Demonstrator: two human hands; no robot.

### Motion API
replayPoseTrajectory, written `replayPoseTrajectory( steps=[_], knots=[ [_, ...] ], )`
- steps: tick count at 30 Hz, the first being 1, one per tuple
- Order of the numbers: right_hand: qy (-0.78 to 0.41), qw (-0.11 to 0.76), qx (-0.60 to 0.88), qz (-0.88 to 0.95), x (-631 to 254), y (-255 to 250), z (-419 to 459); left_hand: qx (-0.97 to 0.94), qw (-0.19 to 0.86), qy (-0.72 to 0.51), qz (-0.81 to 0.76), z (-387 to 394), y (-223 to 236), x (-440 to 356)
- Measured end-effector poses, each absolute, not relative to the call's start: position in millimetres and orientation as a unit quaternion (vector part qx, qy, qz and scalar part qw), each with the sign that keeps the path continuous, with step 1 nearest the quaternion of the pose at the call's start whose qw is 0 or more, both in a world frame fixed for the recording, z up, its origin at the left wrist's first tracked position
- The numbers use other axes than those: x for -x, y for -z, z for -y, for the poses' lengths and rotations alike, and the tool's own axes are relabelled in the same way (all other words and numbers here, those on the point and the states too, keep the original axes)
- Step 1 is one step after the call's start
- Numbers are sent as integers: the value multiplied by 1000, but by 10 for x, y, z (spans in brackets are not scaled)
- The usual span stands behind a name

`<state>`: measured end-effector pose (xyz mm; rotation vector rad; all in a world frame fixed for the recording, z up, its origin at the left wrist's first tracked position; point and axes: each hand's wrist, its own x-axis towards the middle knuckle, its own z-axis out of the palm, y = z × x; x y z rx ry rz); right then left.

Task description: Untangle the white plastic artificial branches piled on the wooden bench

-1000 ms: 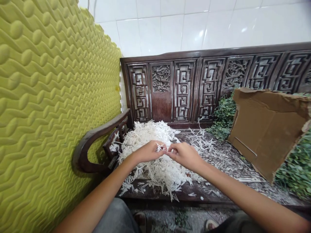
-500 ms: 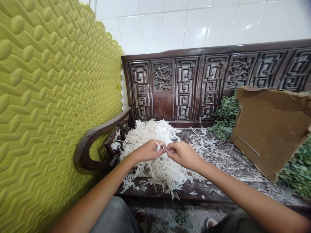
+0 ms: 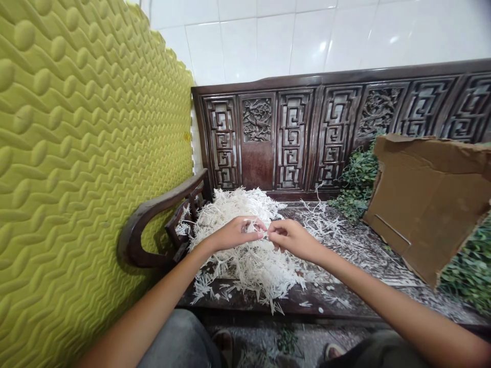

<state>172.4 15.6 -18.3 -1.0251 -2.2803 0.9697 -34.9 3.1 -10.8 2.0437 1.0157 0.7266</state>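
A heap of white plastic sprigs [image 3: 245, 273] lies on the dark wooden bench, and both my hands are above it. My left hand [image 3: 238, 232] has thumb and fingers closed around a white plastic sprig [image 3: 251, 226], which shows between them. Close beside it on the right, my right hand [image 3: 290, 237] is pinched, its fingertips at the end of the white piece by the left fingertips. The small part between the two hands is too fine to make out clearly.
A carved wooden bench [image 3: 258, 168] stands against the white tiled wall [image 3: 268, 46]. At the left is its curved armrest [image 3: 140, 230] beside a yellow foam mat [image 3: 95, 128]. A cardboard piece [image 3: 425, 199] leans among green artificial leaves [image 3: 356, 179]. Loose white sprigs [image 3: 322, 220] lie rightward.
My hands have drawn slightly apart, the left a little to the left and the right a little to the right. The heap looks the same.
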Motion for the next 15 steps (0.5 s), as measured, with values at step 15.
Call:
replayPoseTrajectory(
  steps=[15],
  knots=[
    [-302, 349, 361, 811, -1798, 88, -132, -811, 361, -270, -374, -37, 72, 341]
  ],
)
